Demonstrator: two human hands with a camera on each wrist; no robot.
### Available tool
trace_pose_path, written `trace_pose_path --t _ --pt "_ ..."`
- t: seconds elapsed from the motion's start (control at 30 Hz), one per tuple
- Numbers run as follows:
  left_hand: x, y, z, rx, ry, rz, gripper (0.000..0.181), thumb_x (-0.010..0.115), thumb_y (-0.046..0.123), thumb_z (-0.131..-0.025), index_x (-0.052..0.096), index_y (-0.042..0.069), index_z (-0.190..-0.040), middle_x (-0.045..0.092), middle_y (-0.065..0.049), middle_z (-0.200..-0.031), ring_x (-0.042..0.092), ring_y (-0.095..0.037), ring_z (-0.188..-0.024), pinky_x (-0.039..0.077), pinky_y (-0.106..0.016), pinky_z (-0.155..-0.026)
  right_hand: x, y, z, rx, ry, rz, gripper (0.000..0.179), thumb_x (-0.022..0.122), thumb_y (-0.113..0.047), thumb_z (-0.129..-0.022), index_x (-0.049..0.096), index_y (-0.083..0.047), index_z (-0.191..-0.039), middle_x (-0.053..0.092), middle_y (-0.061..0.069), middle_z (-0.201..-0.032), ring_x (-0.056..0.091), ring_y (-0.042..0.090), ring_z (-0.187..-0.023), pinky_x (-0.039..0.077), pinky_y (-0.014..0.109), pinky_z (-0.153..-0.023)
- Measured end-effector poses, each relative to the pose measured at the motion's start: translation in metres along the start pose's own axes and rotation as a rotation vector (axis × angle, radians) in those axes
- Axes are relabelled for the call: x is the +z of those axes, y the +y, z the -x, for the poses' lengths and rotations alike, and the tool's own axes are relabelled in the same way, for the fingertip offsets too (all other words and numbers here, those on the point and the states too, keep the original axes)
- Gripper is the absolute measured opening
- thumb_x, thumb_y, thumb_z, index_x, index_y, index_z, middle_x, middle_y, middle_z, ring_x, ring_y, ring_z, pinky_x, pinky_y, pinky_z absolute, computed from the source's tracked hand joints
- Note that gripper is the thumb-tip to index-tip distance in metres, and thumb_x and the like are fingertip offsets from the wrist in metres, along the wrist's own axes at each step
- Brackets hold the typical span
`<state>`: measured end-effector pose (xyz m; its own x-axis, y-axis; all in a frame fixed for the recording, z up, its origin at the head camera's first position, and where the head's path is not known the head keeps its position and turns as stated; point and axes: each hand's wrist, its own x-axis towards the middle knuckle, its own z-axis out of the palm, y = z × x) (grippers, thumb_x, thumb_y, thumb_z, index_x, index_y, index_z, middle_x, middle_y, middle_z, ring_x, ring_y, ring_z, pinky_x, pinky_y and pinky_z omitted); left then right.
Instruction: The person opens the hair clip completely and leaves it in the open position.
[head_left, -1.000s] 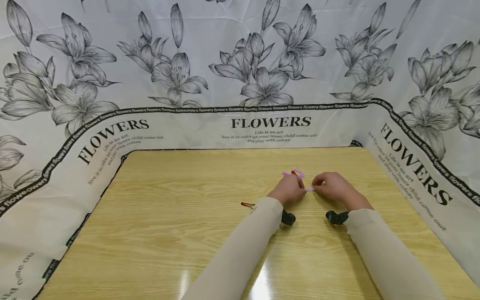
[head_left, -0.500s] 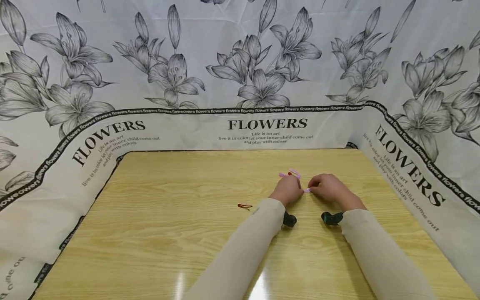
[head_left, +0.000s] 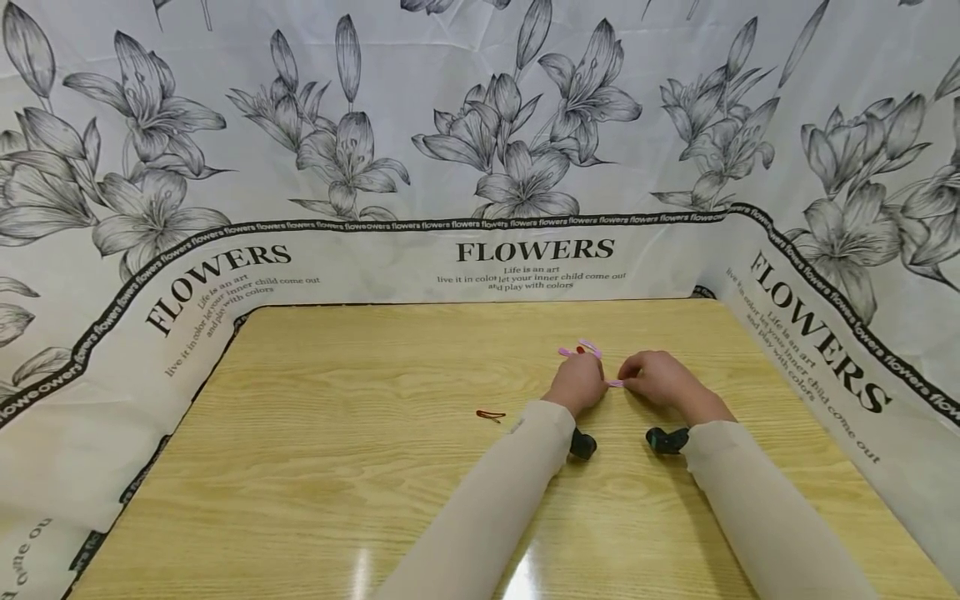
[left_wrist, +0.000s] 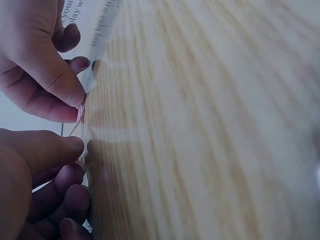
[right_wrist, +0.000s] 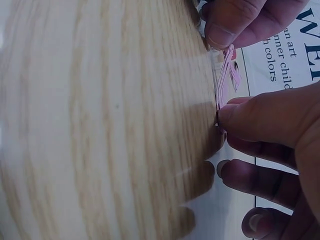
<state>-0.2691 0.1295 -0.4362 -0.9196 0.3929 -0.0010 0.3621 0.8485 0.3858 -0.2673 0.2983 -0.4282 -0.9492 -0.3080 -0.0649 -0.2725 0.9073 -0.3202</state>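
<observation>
The left hand (head_left: 576,386) and right hand (head_left: 660,379) pinch opposite ends of a pink hair clip (head_left: 615,383) between them at the tabletop (head_left: 337,467). A red clip (head_left: 491,414) lies near the left sleeve (head_left: 491,492).

Arms (head_left: 480,500) extended; left fingers (left_wrist: 55,149) pinch; right fingers (right_wrist: 265,117) likewise.

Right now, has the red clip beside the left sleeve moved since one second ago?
No; in the head view, the red clip shows no clear shift against the central FLOWERS lettering.
</observation>
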Motion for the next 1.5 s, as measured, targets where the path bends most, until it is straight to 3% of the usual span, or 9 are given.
trace_pose_path --t 0.33,0.6,0.9,1.1,1.37,1.5 --pt "0.002 0.0 -0.001 -0.025 -0.003 0.052 0.017 0.066 0.03 -0.09 0.072 0.016 -0.083 0.068 0.007 -0.079 0.059 -0.008 -0.068 0.047 -0.022 -0.062 0.001 0.002 0.002 0.002 0.007 -0.004 0.01 0.063 -0.01 -0.088 0.072 -0.008 -0.093 0.069 0.005 -0.089 0.061 0.023 -0.085 0.048 0.048 -0.083" --pt "0.005 -0.002 -0.002 -0.035 -0.01 0.066 0.016 0.064 0.03 -0.093 0.074 0.017 -0.094 0.071 0.008 -0.089 0.065 -0.008 -0.08 0.05 -0.022 -0.07 0.002 -0.001 0.003 0.003 0.014 -0.015 0.007 0.063 -0.009 -0.089 0.07 -0.008 -0.092 0.068 0.004 -0.086 0.059 0.021 -0.081 0.048 0.047 -0.081" --pt "0.009 -0.007 -0.005 -0.006 0.004 0.086 0.019 0.063 0.027 -0.093 0.071 0.016 -0.081 0.066 0.008 -0.077 0.056 -0.007 -0.066 0.043 -0.02 -0.06 0.002 -0.003 0.004 0.007 0.027 -0.03 0.006 0.063 -0.012 -0.091 0.067 -0.008 -0.091 0.066 0.004 -0.085 0.057 0.019 -0.078 0.047 0.042 -0.077" --pt "0.009 -0.011 -0.004 0.006 0.021 0.15 0.022 0.063 0.028 -0.093 0.068 0.015 -0.075 0.06 0.008 -0.07 0.052 -0.008 -0.063 0.04 -0.02 -0.057 0.003 -0.003 0.006 0.017 0.021 -0.031 0.01 0.062 -0.016 -0.093 0.069 -0.009 -0.091 0.068 0.003 -0.085 0.058 0.018 -0.078 0.048 0.043 -0.078" --pt "0.006 -0.018 0.001 0.033 0.022 0.337 0.027 0.062 0.022 -0.093 0.063 0.013 -0.068 0.053 0.006 -0.062 0.046 -0.008 -0.057 0.037 -0.019 -0.054 0.003 -0.004 0.009 -0.019 0.071 -0.056 0.013 0.062 -0.021 -0.095 0.069 -0.01 -0.092 0.069 0.004 -0.086 0.061 0.02 -0.08 0.048 0.045 -0.078" --pt "0.004 -0.022 0.002 0.036 0.035 0.37 0.029 0.061 0.02 -0.093 0.06 0.014 -0.065 0.049 0.006 -0.059 0.045 -0.009 -0.057 0.036 -0.019 -0.053 0.002 -0.005 0.01 -0.026 0.079 -0.064 0.011 0.058 -0.018 -0.097 0.066 -0.01 -0.096 0.067 0.006 -0.088 0.059 0.02 -0.08 0.047 0.044 -0.076"
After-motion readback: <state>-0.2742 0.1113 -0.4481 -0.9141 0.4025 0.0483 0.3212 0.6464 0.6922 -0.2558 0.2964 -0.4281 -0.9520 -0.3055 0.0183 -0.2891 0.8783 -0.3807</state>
